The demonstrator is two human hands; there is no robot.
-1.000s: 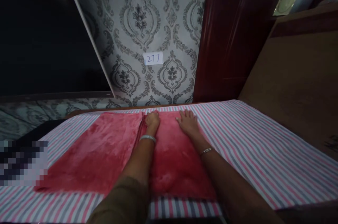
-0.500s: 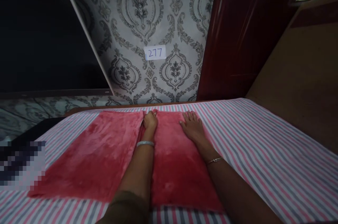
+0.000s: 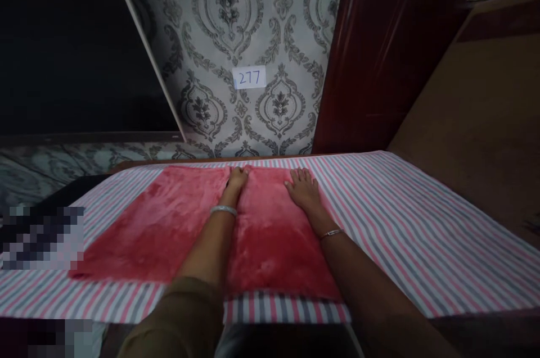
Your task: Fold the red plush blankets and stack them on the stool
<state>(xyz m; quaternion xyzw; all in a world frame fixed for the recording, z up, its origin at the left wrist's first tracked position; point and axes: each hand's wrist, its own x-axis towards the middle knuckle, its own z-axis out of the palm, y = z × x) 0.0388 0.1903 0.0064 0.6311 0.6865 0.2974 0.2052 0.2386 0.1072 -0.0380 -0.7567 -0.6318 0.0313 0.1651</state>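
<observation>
Left hand (image 3: pixel 237 177) is gripping the far edge of the red cloth (image 3: pixel 139 223), its fingers bent into a loose fist right where the two panels are meeting. Right hand (image 3: pixel 304 192) is lying flat and released, fingers spread, palm down on the far right part of the same cloth. From my end of the head camera I am seeing both arms reaching forward; a pale bangle (image 3: pixel 223 209) is circling the left wrist and a thin bracelet (image 3: pixel 332 232) the right, while an olive sleeve (image 3: pixel 185 313) is covering part of the left arm.

Under the hands, the cloth is spreading over the left and middle of a striped sheet (image 3: pixel 396 217), its left panel reaching out well beyond the left arm. That sheet is covering the worktop (image 3: pixel 122 166), whose brown rim is showing at the back. Past it, I am facing a patterned wall (image 3: pixel 228 4) that is carrying a white label (image 3: pixel 250 77) reading 277. A dark screen (image 3: pixel 76 49) is filling the upper left, a dark red panel (image 3: pixel 367 54) is standing right of the label, and a brown board (image 3: pixel 485 116) is slanting along the right side.
</observation>
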